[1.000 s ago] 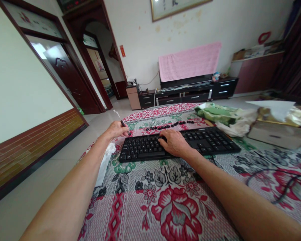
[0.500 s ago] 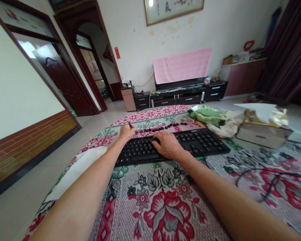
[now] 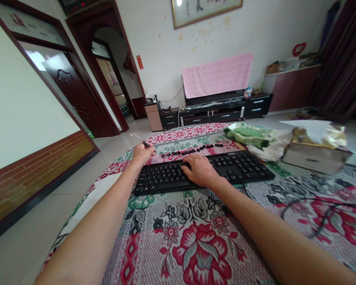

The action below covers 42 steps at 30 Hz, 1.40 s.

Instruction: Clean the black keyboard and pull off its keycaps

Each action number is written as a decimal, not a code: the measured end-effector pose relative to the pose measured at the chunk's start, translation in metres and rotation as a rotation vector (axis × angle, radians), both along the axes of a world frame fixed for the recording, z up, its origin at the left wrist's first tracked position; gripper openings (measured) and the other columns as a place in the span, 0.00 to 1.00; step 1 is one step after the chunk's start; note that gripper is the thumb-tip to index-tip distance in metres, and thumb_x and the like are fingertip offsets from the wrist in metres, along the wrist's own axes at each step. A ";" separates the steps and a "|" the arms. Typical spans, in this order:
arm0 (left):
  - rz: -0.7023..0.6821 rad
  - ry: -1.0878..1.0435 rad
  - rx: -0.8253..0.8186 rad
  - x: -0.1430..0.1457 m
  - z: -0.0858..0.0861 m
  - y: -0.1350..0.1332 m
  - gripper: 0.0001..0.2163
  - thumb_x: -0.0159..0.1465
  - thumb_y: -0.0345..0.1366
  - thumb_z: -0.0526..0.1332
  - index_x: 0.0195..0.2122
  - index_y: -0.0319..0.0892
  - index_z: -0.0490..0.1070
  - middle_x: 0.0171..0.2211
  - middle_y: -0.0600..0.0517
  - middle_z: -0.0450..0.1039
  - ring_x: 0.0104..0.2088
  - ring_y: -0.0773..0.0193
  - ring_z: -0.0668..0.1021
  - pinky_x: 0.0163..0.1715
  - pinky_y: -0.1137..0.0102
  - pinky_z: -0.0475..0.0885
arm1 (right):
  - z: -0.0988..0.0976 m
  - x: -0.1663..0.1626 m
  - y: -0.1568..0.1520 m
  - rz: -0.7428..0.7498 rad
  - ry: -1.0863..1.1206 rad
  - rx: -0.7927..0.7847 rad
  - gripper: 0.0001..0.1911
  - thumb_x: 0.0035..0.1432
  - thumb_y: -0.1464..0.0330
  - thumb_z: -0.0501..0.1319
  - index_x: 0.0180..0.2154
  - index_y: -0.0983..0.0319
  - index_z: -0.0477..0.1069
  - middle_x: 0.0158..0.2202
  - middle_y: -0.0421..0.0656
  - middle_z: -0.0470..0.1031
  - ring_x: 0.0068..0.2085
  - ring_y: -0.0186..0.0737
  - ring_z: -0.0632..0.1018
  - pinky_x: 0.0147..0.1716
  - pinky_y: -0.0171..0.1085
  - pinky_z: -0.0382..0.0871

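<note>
A black keyboard (image 3: pixel 237 168) lies on a flower-patterned cloth (image 3: pixel 195 245) over the table. My right hand (image 3: pixel 198 170) rests flat on its middle keys, fingers down on them. My left hand (image 3: pixel 141 152) sits just past the keyboard's far left corner, closed around a small thin tool with a dark handle (image 3: pixel 146 144). A row of loose black keycaps (image 3: pixel 192 150) lies on the cloth behind the keyboard, to the right of my left hand.
A green and white plastic bag (image 3: pixel 252 136) and a metal box with paper on it (image 3: pixel 313 156) sit at the right. A black cable (image 3: pixel 314 215) loops over the cloth on the right. A white sheet (image 3: pixel 86 200) hangs at the table's left edge.
My left hand with the tool has shifted slightly left, away from the keycap row. My right hand stays on the keys. The view has tilted a little.
</note>
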State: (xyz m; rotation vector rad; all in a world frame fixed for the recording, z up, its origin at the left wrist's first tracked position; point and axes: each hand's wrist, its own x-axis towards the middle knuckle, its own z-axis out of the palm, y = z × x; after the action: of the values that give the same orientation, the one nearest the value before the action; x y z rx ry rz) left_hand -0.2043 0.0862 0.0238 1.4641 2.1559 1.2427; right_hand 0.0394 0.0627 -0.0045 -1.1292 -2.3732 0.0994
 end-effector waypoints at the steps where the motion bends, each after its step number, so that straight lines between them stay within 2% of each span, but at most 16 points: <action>1: -0.006 -0.023 -0.008 -0.002 0.005 -0.009 0.08 0.56 0.33 0.58 0.37 0.39 0.69 0.24 0.53 0.75 0.27 0.65 0.79 0.25 0.75 0.71 | 0.000 0.000 0.000 0.002 0.003 -0.001 0.14 0.59 0.62 0.53 0.40 0.62 0.71 0.44 0.48 0.74 0.47 0.44 0.71 0.47 0.42 0.60; 5: 0.008 -0.089 -0.036 -0.007 0.020 -0.050 0.07 0.57 0.30 0.59 0.37 0.37 0.69 0.22 0.52 0.73 0.24 0.66 0.78 0.21 0.77 0.69 | 0.000 0.000 -0.001 0.003 0.019 0.005 0.14 0.59 0.62 0.53 0.40 0.62 0.71 0.44 0.48 0.74 0.47 0.44 0.71 0.48 0.41 0.60; 10: 0.062 -0.226 -0.035 -0.011 0.017 -0.077 0.05 0.57 0.29 0.60 0.35 0.37 0.68 0.21 0.53 0.71 0.23 0.69 0.76 0.21 0.78 0.69 | 0.000 0.000 0.000 0.012 0.006 0.002 0.14 0.59 0.62 0.53 0.41 0.61 0.71 0.44 0.47 0.73 0.48 0.43 0.71 0.48 0.41 0.60; 16: 0.080 -0.183 -0.056 -0.020 0.009 -0.076 0.05 0.55 0.29 0.61 0.34 0.38 0.69 0.20 0.55 0.71 0.23 0.68 0.77 0.21 0.77 0.69 | 0.000 0.000 0.002 0.009 -0.005 -0.005 0.14 0.59 0.62 0.53 0.41 0.62 0.71 0.45 0.47 0.73 0.48 0.43 0.71 0.48 0.40 0.60; 22: 0.053 -0.151 -0.116 -0.025 0.010 -0.081 0.06 0.55 0.27 0.61 0.35 0.37 0.69 0.21 0.53 0.73 0.22 0.67 0.77 0.19 0.78 0.68 | -0.002 0.000 0.004 0.010 -0.011 0.000 0.14 0.59 0.62 0.53 0.42 0.62 0.71 0.46 0.47 0.73 0.49 0.43 0.71 0.49 0.41 0.60; 26: 0.046 -0.113 -0.141 -0.029 0.008 -0.080 0.06 0.56 0.31 0.61 0.35 0.37 0.70 0.22 0.52 0.74 0.24 0.67 0.78 0.19 0.78 0.68 | -0.004 -0.001 0.006 0.019 -0.001 0.014 0.14 0.59 0.62 0.53 0.41 0.62 0.70 0.44 0.47 0.74 0.48 0.43 0.71 0.49 0.41 0.60; 30: 0.063 -0.025 -0.170 -0.032 0.004 -0.076 0.07 0.55 0.35 0.62 0.32 0.38 0.72 0.21 0.52 0.75 0.22 0.67 0.78 0.19 0.77 0.68 | -0.005 -0.001 0.006 0.020 -0.003 0.008 0.14 0.59 0.62 0.53 0.41 0.61 0.70 0.45 0.47 0.73 0.48 0.44 0.71 0.48 0.41 0.60; 35: 0.108 0.114 -0.203 -0.030 -0.001 -0.073 0.07 0.53 0.38 0.62 0.27 0.39 0.73 0.15 0.54 0.72 0.19 0.67 0.76 0.19 0.76 0.67 | -0.003 -0.001 0.005 0.013 -0.007 -0.002 0.14 0.59 0.62 0.53 0.41 0.61 0.71 0.45 0.47 0.73 0.48 0.44 0.71 0.48 0.41 0.60; 42: 0.137 0.288 -0.206 -0.024 0.000 -0.072 0.08 0.55 0.40 0.60 0.30 0.42 0.74 0.14 0.55 0.71 0.22 0.64 0.77 0.25 0.74 0.67 | -0.002 -0.001 0.004 0.004 -0.016 -0.006 0.14 0.59 0.61 0.53 0.42 0.61 0.71 0.46 0.47 0.73 0.49 0.44 0.71 0.48 0.41 0.61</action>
State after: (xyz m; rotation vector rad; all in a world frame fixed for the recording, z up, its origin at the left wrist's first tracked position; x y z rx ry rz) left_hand -0.2281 0.0141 0.0243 1.5053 2.5221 0.8574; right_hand 0.0381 0.0665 -0.0065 -1.1321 -2.3910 0.0988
